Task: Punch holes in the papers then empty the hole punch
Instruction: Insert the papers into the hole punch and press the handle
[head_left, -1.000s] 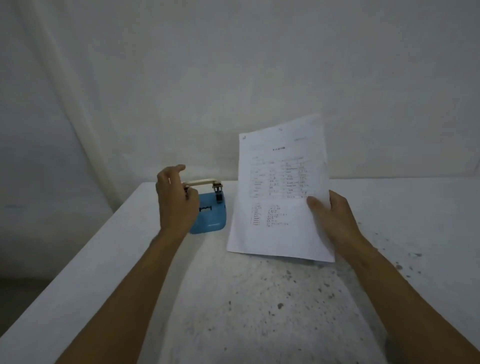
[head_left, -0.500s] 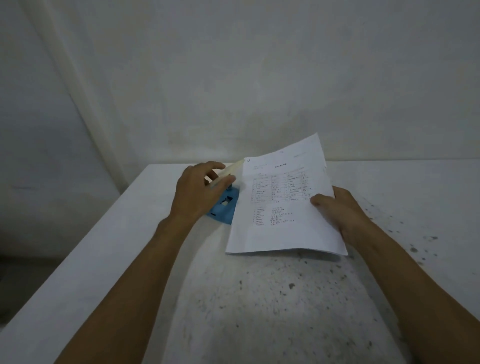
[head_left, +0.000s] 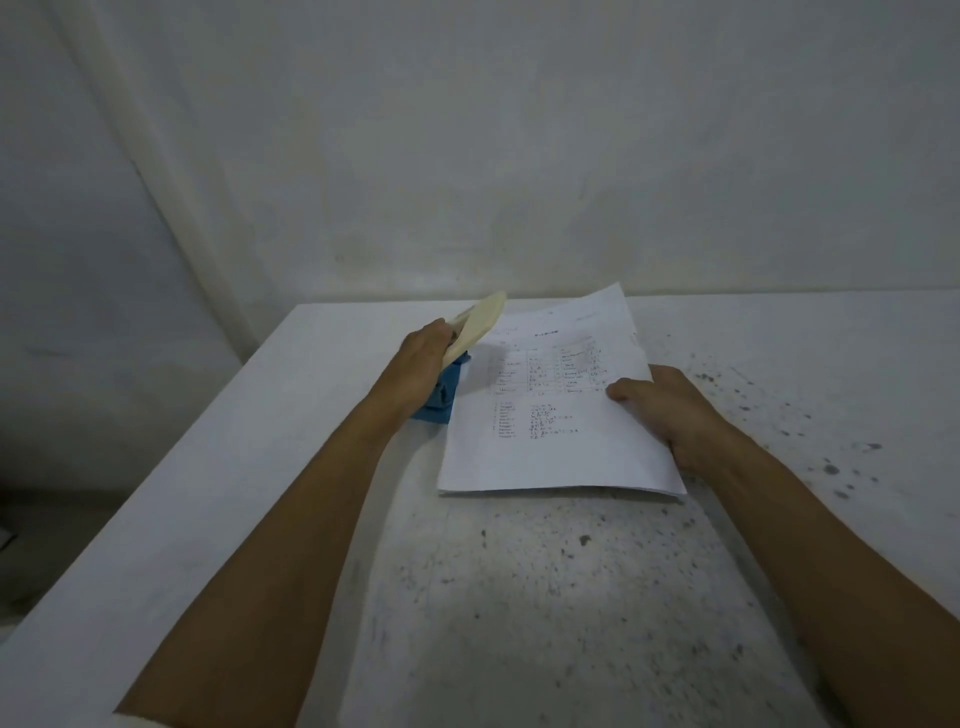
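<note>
A blue hole punch (head_left: 440, 397) with a cream lever (head_left: 480, 325) stands on the white table (head_left: 218, 467), turned side-on. My left hand (head_left: 423, 366) grips it around the lever and hides most of the body. A thin stack of printed papers (head_left: 550, 415) lies almost flat to the right of the punch, with its left edge against the punch. My right hand (head_left: 670, 410) holds the stack by its right edge, thumb on top.
The table meets a pale wall (head_left: 519, 156) just behind the punch. Its left edge drops to a dark floor (head_left: 52, 519). Dark specks cover the near and right parts of the tabletop (head_left: 571, 597).
The papers came down from upright to nearly flat on the table. My left hand turned the hole punch and its lever now points up and to the right, beside the papers' left edge.
</note>
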